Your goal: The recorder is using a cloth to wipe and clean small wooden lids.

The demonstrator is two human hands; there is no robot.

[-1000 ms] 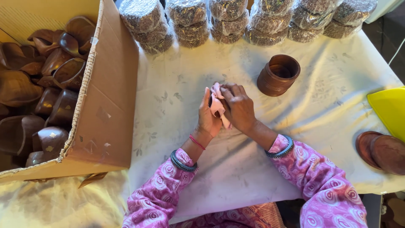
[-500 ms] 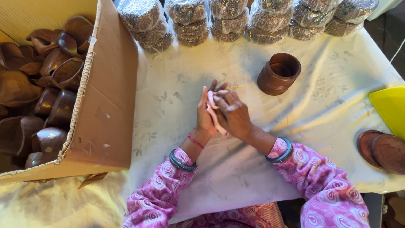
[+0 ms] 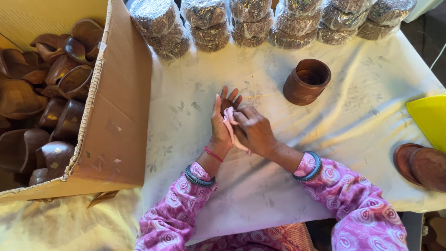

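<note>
My left hand [image 3: 220, 123] holds a small dark wooden piece [image 3: 227, 104] upright against its fingers, above the white tablecloth [image 3: 353, 125]. My right hand [image 3: 253, 130] presses a pink-white cloth [image 3: 230, 118] against that piece, fingers curled on the cloth. Most of the wooden piece is hidden by the cloth and my fingers. Both hands touch each other at the table's middle.
A brown wooden cup [image 3: 307, 82] stands right of my hands. An open cardboard box [image 3: 121, 125] of dark wooden scoops [image 3: 51, 93] fills the left. Plastic-wrapped stacks [image 3: 204, 23] line the far edge. A yellow tray [image 3: 429, 118] and round wooden lids [image 3: 420, 165] lie at right.
My left fingers have spread open and straightened behind the piece. My right hand has slid the cloth down and to the left along it.
</note>
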